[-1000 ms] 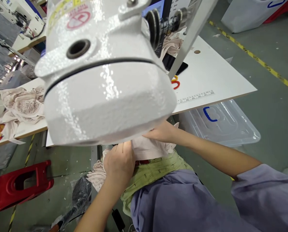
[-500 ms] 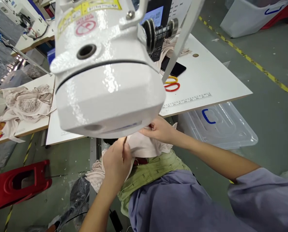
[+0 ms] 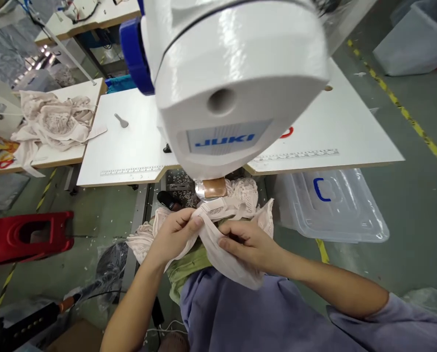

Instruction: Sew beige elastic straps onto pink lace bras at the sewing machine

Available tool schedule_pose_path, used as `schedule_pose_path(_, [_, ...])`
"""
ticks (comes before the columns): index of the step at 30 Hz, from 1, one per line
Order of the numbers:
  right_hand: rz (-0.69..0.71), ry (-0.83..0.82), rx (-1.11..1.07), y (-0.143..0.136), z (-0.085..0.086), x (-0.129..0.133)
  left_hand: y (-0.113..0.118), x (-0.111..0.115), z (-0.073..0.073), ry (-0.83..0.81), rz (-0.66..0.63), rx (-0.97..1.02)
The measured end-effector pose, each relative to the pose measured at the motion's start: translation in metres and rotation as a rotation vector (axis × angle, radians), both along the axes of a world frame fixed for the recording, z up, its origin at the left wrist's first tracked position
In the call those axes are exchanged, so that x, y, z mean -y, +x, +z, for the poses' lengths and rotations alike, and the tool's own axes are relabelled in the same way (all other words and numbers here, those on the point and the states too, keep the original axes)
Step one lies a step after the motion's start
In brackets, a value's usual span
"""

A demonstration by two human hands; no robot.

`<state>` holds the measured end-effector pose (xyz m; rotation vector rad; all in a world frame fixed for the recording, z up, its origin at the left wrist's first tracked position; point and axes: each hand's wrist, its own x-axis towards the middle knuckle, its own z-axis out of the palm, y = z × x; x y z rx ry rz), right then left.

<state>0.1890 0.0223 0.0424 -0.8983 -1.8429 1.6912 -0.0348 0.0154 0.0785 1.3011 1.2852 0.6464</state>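
A pale pink bra (image 3: 221, 249) with lace parts and straps hangs between my two hands, over my lap. My left hand (image 3: 177, 232) pinches its edge between thumb and fingers. Fingers of my right hand (image 3: 253, 244) are closed on the cloth a little to the right. Just beyond my hands, lace cloth lies by the lower arm of the white sewing machine (image 3: 240, 98), whose head hangs over the work. What lies under the head is partly hidden. A green cloth (image 3: 189, 274) is on my lap beneath the bra.
The white table (image 3: 130, 137) has a ruler strip along its front edge and a small grey tool (image 3: 121, 121). On the left table lies a pile of pale garments (image 3: 57, 117). A clear lidded box (image 3: 339, 205) stands at right, a red stool (image 3: 27, 237) at left.
Both hands have come down and back from beneath the machine head, bringing the bra nearer to me. More of its cloth and straps shows. My view has shifted too.
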Motion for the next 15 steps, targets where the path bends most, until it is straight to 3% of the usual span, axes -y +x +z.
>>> schedule_pose_path(2, [0.024,-0.134,-0.105,-0.022,-0.012,-0.002,-0.013,0.009,0.006,0.008,0.074,-0.085])
schedule_pose_path(4, [0.026,-0.374,-0.263,-0.046,-0.025,-0.009,-0.027,0.015,0.011,-0.014,0.042,-0.161])
schedule_pose_path(6, [-0.044,-0.669,-0.405,-0.066,-0.038,-0.015,-0.039,0.017,0.011,-0.055,-0.048,-0.203])
schedule_pose_path(8, [-0.179,-0.833,-0.471,-0.077,-0.050,-0.017,-0.045,0.017,0.000,-0.061,-0.075,-0.278])
schedule_pose_path(10, [-0.322,-0.765,-0.468,-0.079,-0.064,-0.015,-0.044,0.017,-0.019,0.013,0.100,-0.388])
schedule_pose_path(13, [-0.448,-0.420,-0.348,-0.074,-0.087,-0.008,-0.030,0.019,-0.056,0.088,0.436,-0.363])
schedule_pose_path(15, [-0.456,-0.139,-0.209,-0.070,-0.100,-0.003,-0.015,0.021,-0.078,0.038,0.441,-0.217])
